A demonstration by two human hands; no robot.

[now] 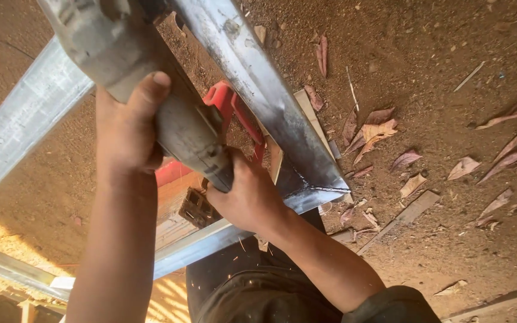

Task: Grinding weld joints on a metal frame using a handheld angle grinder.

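Observation:
Both my hands hold a grey, dusty angle grinder [151, 78] that slants from the top left down to the middle. My left hand [128, 133] wraps its thick body, thumb up. My right hand [248, 197] grips its lower end, close to a steel tube frame [258, 84]. Two square tubes meet at a darkened welded corner [321, 186]. A few small sparks show below the lower tube [198, 242]. The grinder's disc is hidden behind my right hand.
A red metal part [234, 110] and a wooden board [172, 206] lie under the frame. Another steel tube [25, 116] runs at the left. The brown dirt ground [450, 72] holds dry leaves [372, 131] and wood strips [405, 214].

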